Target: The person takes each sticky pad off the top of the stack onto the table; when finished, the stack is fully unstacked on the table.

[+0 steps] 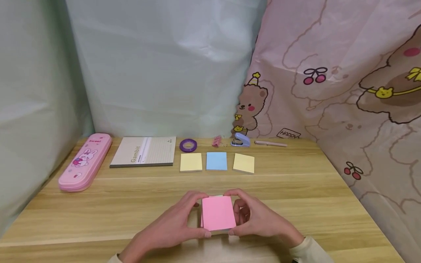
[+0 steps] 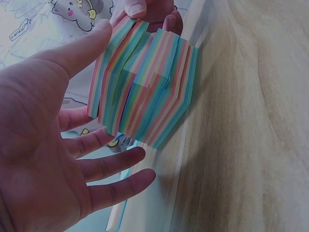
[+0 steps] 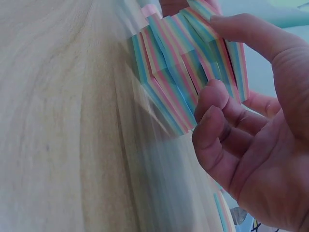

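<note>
A stack of sticky note pads with a pink sheet on top is between my hands near the front of the table. Striped edges in pink, yellow, green and blue show in the left wrist view, where the pads sit slightly out of line. My left hand pinches the stack's left side between thumb and index finger, its other fingers spread below. From the right, my right hand grips it with the thumb at the near edge and index finger at the far edge; its other fingers curl beside the pads.
Behind the hands lie a yellow pad, a blue pad and another yellow pad. Farther back are a pink case, notebook, purple tape roll, pink clips, stapler and pen.
</note>
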Demonstrator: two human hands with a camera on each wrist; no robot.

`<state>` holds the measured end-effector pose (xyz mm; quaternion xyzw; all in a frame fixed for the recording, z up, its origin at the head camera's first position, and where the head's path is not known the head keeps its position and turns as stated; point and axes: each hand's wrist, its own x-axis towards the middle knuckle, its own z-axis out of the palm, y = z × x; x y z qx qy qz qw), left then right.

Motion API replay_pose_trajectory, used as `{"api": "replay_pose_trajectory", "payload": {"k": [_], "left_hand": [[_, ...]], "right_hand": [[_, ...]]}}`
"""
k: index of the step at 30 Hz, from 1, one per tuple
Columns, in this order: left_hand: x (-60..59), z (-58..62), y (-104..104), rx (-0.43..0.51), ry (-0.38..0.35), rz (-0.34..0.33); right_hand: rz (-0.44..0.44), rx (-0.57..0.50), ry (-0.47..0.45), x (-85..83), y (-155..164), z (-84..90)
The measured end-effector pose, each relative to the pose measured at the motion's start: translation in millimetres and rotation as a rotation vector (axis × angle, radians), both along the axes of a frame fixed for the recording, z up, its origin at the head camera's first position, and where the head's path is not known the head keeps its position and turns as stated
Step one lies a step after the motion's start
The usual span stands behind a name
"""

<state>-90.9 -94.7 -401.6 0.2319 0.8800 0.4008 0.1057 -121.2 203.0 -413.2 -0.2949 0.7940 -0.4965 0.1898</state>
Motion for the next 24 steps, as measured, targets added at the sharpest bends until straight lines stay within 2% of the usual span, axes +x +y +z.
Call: {"api": "replay_pose_trajectory", "payload": {"k": [7,18,24], "left_hand": [[-1.0,-0.5,0.0,0.009,-0.002,0.002],[-1.5,-2.1,0.2,0.002,0.005,0.001],[-1.8,-2.3,-0.3,0.008,0.010,-0.003]], "right_hand": [[-0.014,-0.002,-0.005,-0.3,0.3,-0.9],[0.003,-0.100,-0.016,-3.8,5.1,-3.8],[-0.024,-0.113,-0.040,-5.3,9.6,-1.9]]}}
